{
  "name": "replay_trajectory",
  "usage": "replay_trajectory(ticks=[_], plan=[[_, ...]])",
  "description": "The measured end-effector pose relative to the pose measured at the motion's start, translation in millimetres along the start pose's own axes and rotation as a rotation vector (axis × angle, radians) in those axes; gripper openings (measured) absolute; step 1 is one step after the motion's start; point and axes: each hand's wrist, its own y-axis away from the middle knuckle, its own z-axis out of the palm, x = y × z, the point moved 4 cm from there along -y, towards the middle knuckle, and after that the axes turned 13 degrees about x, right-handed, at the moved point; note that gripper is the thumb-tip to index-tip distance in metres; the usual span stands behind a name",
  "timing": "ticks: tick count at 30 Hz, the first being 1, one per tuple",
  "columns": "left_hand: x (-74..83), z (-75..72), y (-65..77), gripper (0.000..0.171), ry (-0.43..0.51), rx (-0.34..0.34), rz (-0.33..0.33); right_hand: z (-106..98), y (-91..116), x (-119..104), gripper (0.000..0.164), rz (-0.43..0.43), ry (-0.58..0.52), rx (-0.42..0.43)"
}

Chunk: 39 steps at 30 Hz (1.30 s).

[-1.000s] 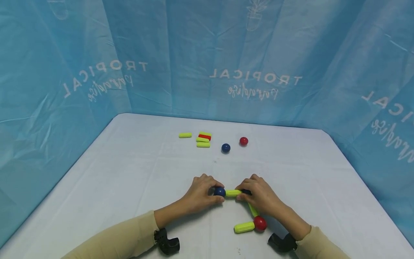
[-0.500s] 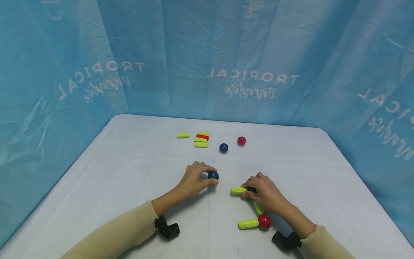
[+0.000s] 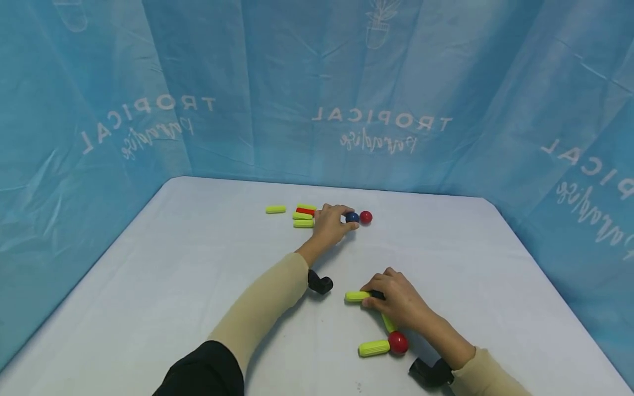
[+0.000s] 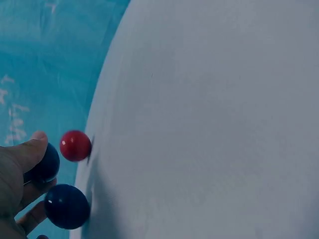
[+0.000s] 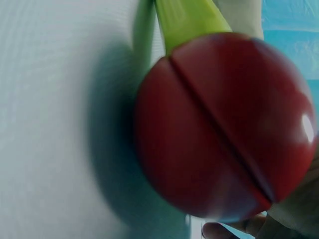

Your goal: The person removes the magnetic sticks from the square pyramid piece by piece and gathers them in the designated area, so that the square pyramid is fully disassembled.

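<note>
At the far part of the table, my left hand point(image 3: 329, 225) pinches a blue ball point(image 3: 352, 218) beside a red ball point(image 3: 365, 217). Two blue balls show in the left wrist view: one blue ball point(image 4: 45, 164) lies between thumb and finger, another point(image 4: 67, 206) is by the lower fingers. My right hand point(image 3: 398, 297) grips a chain of toy rods and balls at a dark piece point(image 3: 378, 295), mostly hidden by the fingers. From there one yellow-green rod point(image 3: 357, 297) points left; another rod point(image 3: 388, 323) runs down to a red ball point(image 3: 398, 342) bearing a third rod point(image 3: 373, 348).
Left of my left hand lie several yellow-green rods point(image 3: 303, 224) and one red rod point(image 3: 305, 211). A lone yellow-green rod point(image 3: 275, 209) is farther left. Blue curtains point(image 3: 277, 110) surround the white table point(image 3: 198, 264) at its back and sides.
My left hand drew a blue ball away from the left rod's end, then carried it forward to the loose balls at the back. My right hand keeps its grip with only slight movement.
</note>
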Motion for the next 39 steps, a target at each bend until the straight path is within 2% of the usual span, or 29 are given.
replay_trajectory(ticks=[4, 8, 13, 18, 25, 30, 34, 39], plan=[[-4.8, 12.6, -7.9, 0.044, -0.042, -0.013, -0.019, 0.8, 0.4, -0.9, 0.023, 0.009, 0.009, -0.006], [-9.3, 19.0, -10.8, 0.044, -0.088, -0.044, -0.008, 1.1, 0.1, -2.7, 0.024, 0.008, 0.014, -0.005], [-9.7, 20.9, -11.0, 0.046, -0.115, -0.077, -0.014, 0.4, -1.2, -3.8, 0.025, -0.001, 0.026, 0.005], [-7.4, 20.1, -10.5, 0.047, -0.125, -0.078, -0.022, -2.2, -1.6, -2.4, 0.031, -0.001, 0.028, 0.008], [-7.7, 21.8, -9.7, 0.048, -0.120, -0.073, -0.019, -11.2, 3.0, 2.6, 0.041, 0.099, 0.058, 0.005], [-9.3, 21.7, -9.4, 0.051, -0.113, -0.081, -0.017, -11.2, 4.6, 3.6, 0.040, 0.134, 0.081, -0.019], [-8.9, 13.2, -6.9, 0.052, -0.070, -0.055, -0.005, -10.7, 5.6, 3.7, 0.036, 0.146, 0.074, -0.009], [-9.1, -16.3, 8.2, 0.043, 0.080, 0.075, 0.013, -10.5, 7.6, 4.6, 0.033, 0.156, 0.055, 0.015]])
